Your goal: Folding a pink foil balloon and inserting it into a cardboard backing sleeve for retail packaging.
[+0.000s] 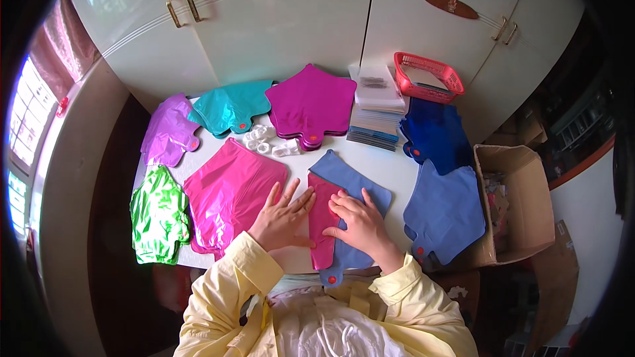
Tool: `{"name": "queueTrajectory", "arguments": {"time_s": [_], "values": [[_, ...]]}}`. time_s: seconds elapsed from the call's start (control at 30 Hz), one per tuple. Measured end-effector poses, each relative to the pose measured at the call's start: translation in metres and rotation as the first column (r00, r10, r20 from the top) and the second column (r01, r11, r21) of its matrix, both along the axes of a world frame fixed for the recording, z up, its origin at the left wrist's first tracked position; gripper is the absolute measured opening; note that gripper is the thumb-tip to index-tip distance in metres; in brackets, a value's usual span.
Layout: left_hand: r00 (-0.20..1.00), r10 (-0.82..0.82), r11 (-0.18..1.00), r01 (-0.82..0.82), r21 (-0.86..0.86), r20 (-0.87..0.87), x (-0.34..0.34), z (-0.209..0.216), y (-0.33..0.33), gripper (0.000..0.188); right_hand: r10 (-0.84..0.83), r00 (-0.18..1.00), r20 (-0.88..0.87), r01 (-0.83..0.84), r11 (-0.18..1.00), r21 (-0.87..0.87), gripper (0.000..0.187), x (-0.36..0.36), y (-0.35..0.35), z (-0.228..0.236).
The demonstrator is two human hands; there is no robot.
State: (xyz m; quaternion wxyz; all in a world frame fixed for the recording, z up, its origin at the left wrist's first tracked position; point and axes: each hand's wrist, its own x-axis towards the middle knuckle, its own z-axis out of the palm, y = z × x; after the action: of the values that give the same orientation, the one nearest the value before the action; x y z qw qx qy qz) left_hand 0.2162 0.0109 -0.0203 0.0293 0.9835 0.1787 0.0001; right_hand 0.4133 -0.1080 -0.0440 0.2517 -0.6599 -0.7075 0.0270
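Leftmost, beside a barred window [30,116], a pink curtain [66,49] is seen. On the white table [225,140], a shiny green star-shaped piece [157,215] is laid at the left edge, with a purple one [169,131] set behind it and a teal one [231,107] placed farther back. Next to the green piece, a large glossy pink piece [231,188] is spread, and behind it some small white rolls [263,140] are grouped.

The left hand [278,221] is held palm down and opened wide, its fingers fanned between the glossy pink piece and a narrow folded pink piece [321,251]; whether the latter is touched by its fingertips cannot be told. Behind, a stack of magenta stars [313,102] is placed. The folded pink piece is laid lengthwise upon a blue-grey piece [357,184], in front of the person. By the right hand [364,225] it is covered in part, the fingers being laid over it, with the thumb set apart.

Farther right, flat packets [378,96] are stacked next to a red basket [430,76]. Dark blue pieces [436,133] and blue-grey stars [446,211] are laid along the right side, beside which an open cardboard box [532,198] is placed.
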Motion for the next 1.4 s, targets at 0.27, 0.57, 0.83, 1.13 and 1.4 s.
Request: {"name": "queueTrajectory", "arguments": {"time_s": [0.27,0.57,0.83,1.13,1.4], "values": [[0.989,0.011,1.000,-0.013,-0.007,-0.148,-0.004,0.017,-0.038,0.127,0.022,0.996,0.083,-0.014,0.995,-0.099,0.086,-0.001,-0.005,0.005],[1.000,0.021,0.998,-0.022,0.061,0.021,0.010,-0.006,-0.005,0.124,0.091,0.990,0.104,-0.068,0.976,-0.209,0.109,0.000,-0.014,0.008],[0.992,0.092,0.990,-0.101,0.103,0.083,0.026,-0.010,0.026,0.116,0.097,0.990,0.106,-0.072,0.974,-0.215,0.107,0.001,-0.015,0.007],[0.987,-0.159,0.987,0.159,0.000,-0.020,0.024,0.002,0.000,0.128,0.039,0.997,0.065,-0.033,0.996,-0.085,0.086,0.019,-0.003,0.009],[0.988,-0.132,0.991,0.133,0.011,-0.080,0.027,0.012,-0.010,0.126,-0.446,0.894,0.046,0.447,0.878,-0.173,0.064,0.038,0.022,0.014]]}}
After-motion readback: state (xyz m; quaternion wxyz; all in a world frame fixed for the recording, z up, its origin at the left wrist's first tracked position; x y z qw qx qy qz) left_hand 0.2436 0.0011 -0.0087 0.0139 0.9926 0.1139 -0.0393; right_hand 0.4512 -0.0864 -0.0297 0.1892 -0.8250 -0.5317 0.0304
